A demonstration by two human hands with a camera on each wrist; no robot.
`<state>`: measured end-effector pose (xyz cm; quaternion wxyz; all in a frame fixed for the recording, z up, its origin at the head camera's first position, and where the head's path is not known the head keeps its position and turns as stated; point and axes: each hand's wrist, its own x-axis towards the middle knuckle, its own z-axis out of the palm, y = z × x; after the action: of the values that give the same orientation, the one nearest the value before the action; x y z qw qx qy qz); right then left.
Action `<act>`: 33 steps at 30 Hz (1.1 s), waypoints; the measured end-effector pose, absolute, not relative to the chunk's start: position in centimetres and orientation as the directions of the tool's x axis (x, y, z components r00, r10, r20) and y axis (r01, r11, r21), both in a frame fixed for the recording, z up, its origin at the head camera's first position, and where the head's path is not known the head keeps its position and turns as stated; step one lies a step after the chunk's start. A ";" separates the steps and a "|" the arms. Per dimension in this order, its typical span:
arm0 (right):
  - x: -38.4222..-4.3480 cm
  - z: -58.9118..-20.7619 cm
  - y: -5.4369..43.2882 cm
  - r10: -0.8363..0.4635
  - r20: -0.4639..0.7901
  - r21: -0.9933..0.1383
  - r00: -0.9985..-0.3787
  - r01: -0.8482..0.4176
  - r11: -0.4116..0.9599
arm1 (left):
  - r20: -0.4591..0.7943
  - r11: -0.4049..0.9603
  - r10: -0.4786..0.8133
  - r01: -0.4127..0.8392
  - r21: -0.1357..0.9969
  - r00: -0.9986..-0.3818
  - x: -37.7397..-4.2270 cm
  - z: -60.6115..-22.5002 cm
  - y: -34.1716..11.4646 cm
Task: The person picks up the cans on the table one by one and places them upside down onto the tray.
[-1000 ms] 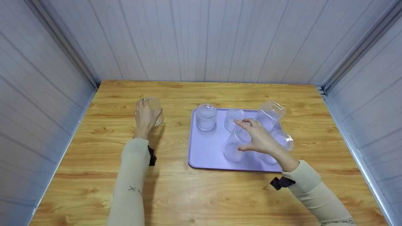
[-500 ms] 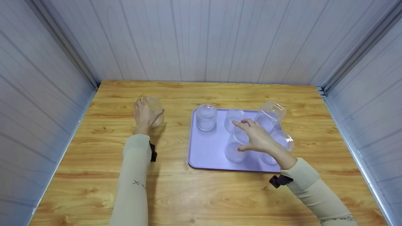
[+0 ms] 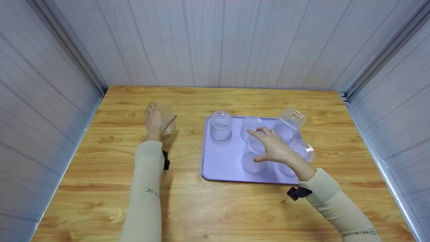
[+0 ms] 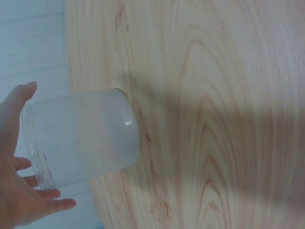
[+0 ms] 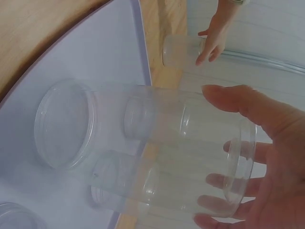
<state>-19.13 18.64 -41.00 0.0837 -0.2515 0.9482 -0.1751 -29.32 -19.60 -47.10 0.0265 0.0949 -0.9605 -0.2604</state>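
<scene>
At the table's left, a clear plastic jar (image 4: pixel 86 138) stands on the wood. My left hand (image 3: pixel 155 119) spreads around its rim end, the thumb apart from the wall in the left wrist view and the fingers extended along the other side. Over the lilac tray (image 3: pixel 218 168), my right hand (image 3: pixel 272 146) curves thumb and fingers around the upper part of another clear jar (image 5: pixel 162 152). The thumb tip lies at its near edge, while the fingers show through the transparent wall. That jar's base is low over the tray.
More clear jars stand on the tray: one at the back left (image 3: pixel 220 126), one at back centre (image 3: pixel 250 122), and others at the right, including a back right jar (image 3: pixel 290 117). Panelled walls (image 3: pixel 218 43) close off the back and sides.
The left hand's fingers and thumb have spread wider from the jar. My right hand has shifted slightly left, and the jar in it has become more upright.
</scene>
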 end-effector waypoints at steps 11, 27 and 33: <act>-19.0 -40.9 18.5 -0.502 -0.077 -0.371 -0.861 -0.443 0.816 | 0.033 0.870 -0.184 -0.147 0.471 -0.982 -29.7 -47.1 -19.8; -19.0 -40.6 18.5 -0.529 -0.043 -0.390 -0.847 -0.474 0.790 | 0.069 0.851 -0.256 -0.191 0.489 -0.964 -29.5 -46.7 -19.7; -19.0 -39.9 18.6 -0.524 -0.039 -0.405 -0.851 -0.466 0.787 | 0.097 0.846 -0.268 -0.186 0.499 -0.959 -29.4 -45.7 -19.3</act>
<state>-19.03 18.56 -39.87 0.0747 -0.2628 0.9422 -0.1939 -29.38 -19.27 -45.67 0.0817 0.1184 -0.9573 -0.2507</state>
